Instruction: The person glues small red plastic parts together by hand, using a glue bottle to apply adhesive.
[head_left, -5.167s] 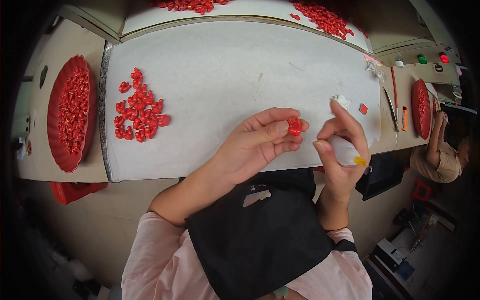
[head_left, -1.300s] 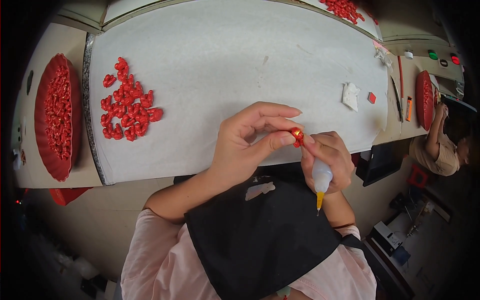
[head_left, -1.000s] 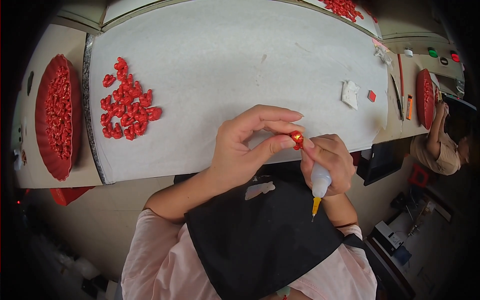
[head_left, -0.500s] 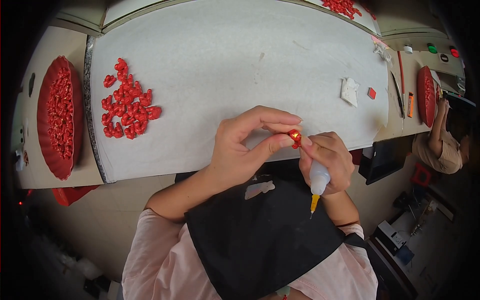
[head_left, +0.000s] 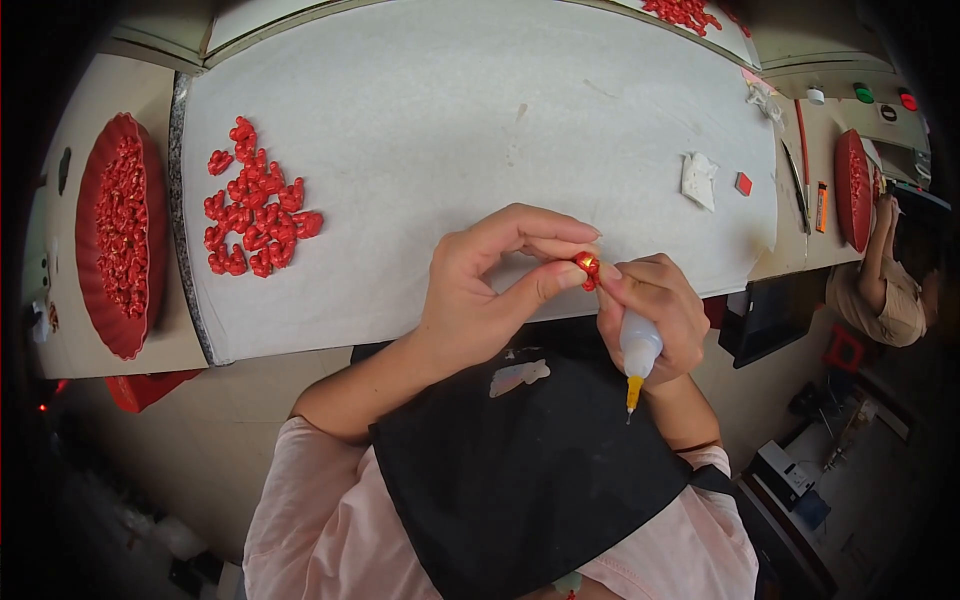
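Note:
Between the thumb and fingers of my left hand [head_left: 480, 280] is a small shiny red figurine [head_left: 588, 268] with a gold patch on top. My right hand [head_left: 665, 310] meets it from the other side, thumb and fingertip against the figurine. Tucked in the same right hand is a white squeeze bottle [head_left: 640, 345], its yellow needle tip [head_left: 634, 392] pointing down toward my lap, away from the figurine. At the left of the white-covered table lies a loose heap of similar red figurines [head_left: 262, 212].
A red scalloped tray [head_left: 88, 240] full of red and gold pieces stands at the far left. To the right lie a crumpled white tissue [head_left: 699, 181], a small red square [head_left: 743, 184], an orange tube [head_left: 822, 207] and tweezers [head_left: 797, 185]. Another person [head_left: 885, 290] sits at the right.
Both hands have shifted very slightly up and left with the figurine, which has turned a little. The bottle's needle tip has swung slightly right and up.

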